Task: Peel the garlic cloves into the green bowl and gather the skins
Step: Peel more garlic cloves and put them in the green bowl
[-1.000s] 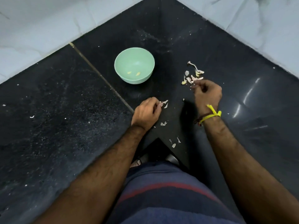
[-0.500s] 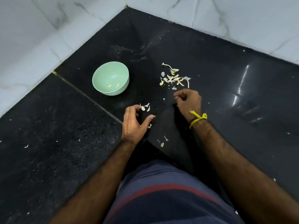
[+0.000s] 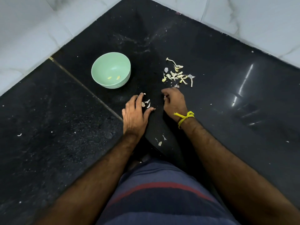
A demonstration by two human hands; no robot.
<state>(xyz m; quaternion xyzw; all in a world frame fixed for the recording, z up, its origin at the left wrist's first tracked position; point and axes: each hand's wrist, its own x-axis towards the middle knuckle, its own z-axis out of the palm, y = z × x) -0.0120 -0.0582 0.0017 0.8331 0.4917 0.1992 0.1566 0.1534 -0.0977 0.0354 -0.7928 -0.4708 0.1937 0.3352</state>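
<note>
Pale papery garlic skins (image 3: 146, 103) lay between the spread fingers of the left hand (image 3: 136, 114), which had opened (sweeping, likely); the right hand (image 3: 174, 101) curled, contents unclear, near the round green plastic bowl (image 3: 110, 70).

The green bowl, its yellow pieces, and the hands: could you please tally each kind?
Green bowl: 1
Yellow pieces in the bowl: 2
Hands, left and right: 2
Total: 5
</note>
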